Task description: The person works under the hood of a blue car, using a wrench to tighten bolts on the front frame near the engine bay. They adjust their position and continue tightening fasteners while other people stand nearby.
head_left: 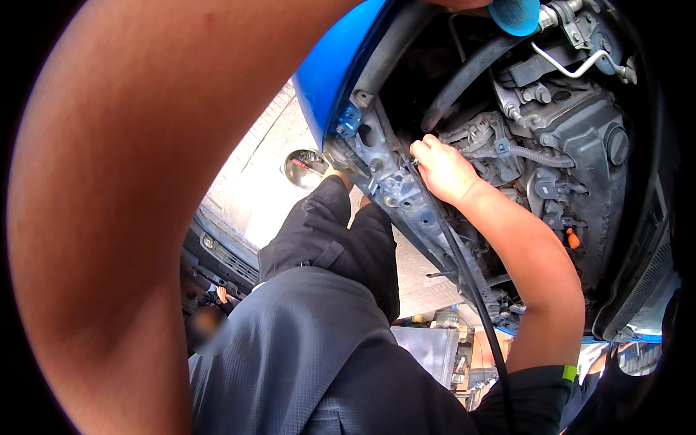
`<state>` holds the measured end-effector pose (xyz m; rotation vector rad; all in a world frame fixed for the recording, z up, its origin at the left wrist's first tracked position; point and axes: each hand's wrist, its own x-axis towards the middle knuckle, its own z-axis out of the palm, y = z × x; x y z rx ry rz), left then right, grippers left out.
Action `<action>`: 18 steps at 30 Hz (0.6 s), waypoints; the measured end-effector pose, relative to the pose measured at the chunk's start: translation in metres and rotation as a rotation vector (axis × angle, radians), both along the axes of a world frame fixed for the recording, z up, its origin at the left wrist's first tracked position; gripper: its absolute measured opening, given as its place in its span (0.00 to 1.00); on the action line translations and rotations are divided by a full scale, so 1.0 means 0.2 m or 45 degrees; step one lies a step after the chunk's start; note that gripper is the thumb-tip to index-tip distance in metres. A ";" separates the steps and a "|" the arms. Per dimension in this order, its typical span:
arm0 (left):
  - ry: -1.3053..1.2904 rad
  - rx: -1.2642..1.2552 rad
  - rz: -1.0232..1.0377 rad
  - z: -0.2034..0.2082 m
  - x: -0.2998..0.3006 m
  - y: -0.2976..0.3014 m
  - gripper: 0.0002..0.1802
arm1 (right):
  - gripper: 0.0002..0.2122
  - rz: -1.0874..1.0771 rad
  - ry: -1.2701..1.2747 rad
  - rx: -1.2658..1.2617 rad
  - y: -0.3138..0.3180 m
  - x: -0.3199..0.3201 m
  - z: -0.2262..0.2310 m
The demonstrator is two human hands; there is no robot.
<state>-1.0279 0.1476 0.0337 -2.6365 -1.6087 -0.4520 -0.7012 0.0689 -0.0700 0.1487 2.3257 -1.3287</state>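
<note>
My right hand (pixel 444 172) is inside the engine bay of a blue car, just behind the front crossmember (pixel 391 190). Its fingers are curled closed by a small metal piece, and what they grip is mostly hidden. From beside those fingers a long black rod or cable (pixel 464 264) runs down past my right arm. My left arm arches across the left side up to the top edge. Only a sliver of my left hand (pixel 461 3) shows there, beside a blue cap (pixel 515 16); its fingers are out of sight.
The engine (pixel 580 138) with hoses and connectors lies right of my hand. A blue body panel (pixel 330 69) borders the bay. On the floor sits a round metal dish (pixel 304 168) with a red-handled tool. Another person's hand (pixel 222 293) appears lower left, near another vehicle's front.
</note>
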 end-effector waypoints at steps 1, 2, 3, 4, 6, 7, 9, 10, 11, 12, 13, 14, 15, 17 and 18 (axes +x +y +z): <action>-0.006 0.019 -0.006 0.00 0.00 0.00 0.03 | 0.08 -0.031 0.003 -0.008 0.00 -0.02 0.01; -0.013 0.039 -0.013 -0.01 0.00 0.00 0.04 | 0.08 -0.062 0.005 -0.014 0.00 -0.04 0.01; -0.021 0.060 -0.020 -0.01 0.00 0.00 0.04 | 0.08 -0.053 -0.127 -0.008 0.00 -0.06 0.02; -0.020 0.047 -0.021 -0.01 0.00 0.00 0.04 | 0.08 -0.029 -0.284 0.014 0.00 -0.10 0.05; -0.003 0.022 -0.014 0.00 0.00 0.00 0.04 | 0.08 0.027 -0.586 0.058 -0.01 -0.19 0.11; -0.010 0.003 -0.011 0.01 0.00 0.00 0.04 | 0.10 0.027 -0.646 0.064 -0.01 -0.22 0.13; -0.025 -0.032 -0.007 0.02 0.00 0.00 0.04 | 0.12 0.023 -0.769 0.078 -0.02 -0.26 0.15; -0.026 -0.041 -0.007 0.02 0.00 0.00 0.03 | 0.13 0.028 -0.817 0.067 -0.02 -0.28 0.14; -0.027 -0.050 -0.008 0.02 0.00 -0.01 0.03 | 0.14 0.033 -0.864 0.055 -0.02 -0.29 0.12; -0.026 -0.060 -0.009 0.02 -0.01 0.00 0.03 | 0.15 0.037 -0.911 0.043 -0.03 -0.28 0.10; 0.000 -0.111 0.020 0.03 0.00 0.00 0.03 | 0.12 0.031 -0.838 0.051 -0.05 -0.24 0.06; -0.009 -0.074 0.023 0.02 0.00 0.00 0.03 | 0.10 -0.016 -0.702 0.045 -0.06 -0.20 0.04; -0.017 -0.038 0.025 0.01 0.00 0.00 0.03 | 0.09 -0.062 -0.565 0.037 -0.05 -0.15 0.03; -0.018 0.010 0.020 0.01 0.00 -0.01 0.03 | 0.06 -0.165 -0.308 0.010 -0.05 -0.07 0.04; -0.010 0.023 0.015 0.01 -0.01 -0.01 0.03 | 0.07 -0.145 -0.225 0.024 -0.06 -0.03 0.04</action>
